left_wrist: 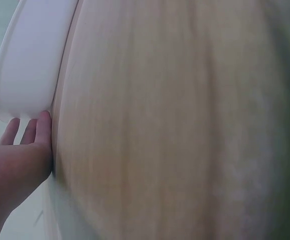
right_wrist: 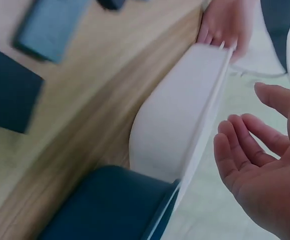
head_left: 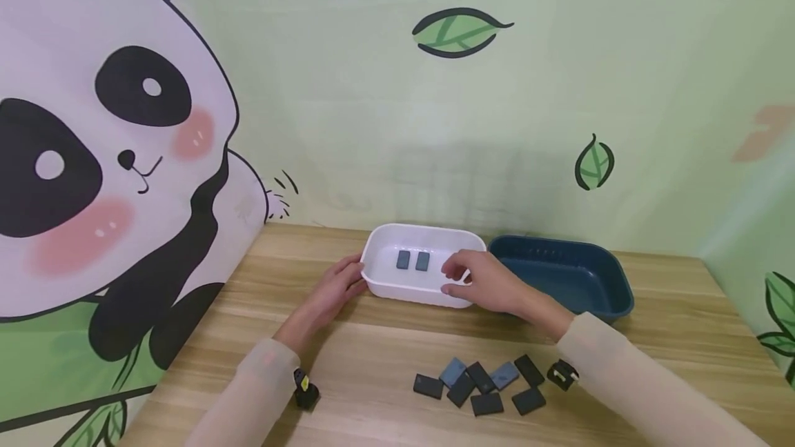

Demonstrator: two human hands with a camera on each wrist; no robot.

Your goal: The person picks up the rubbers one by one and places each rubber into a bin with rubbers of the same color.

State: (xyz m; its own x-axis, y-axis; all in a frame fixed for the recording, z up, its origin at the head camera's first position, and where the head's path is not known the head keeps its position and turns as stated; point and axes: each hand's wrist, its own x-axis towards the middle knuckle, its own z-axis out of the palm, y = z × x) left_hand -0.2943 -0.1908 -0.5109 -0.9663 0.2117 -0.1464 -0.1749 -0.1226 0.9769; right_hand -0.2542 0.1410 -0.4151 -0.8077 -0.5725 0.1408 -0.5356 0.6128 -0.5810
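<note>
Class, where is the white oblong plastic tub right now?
In the head view, the white tub stands near centre, towards the back of the wooden table, between the left hand and the navy oblong plastic tub on its right.

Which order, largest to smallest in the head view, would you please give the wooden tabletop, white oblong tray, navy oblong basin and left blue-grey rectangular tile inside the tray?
1. Wooden tabletop
2. White tray and navy basin look too alike to rank
3. Blue-grey tile
</note>
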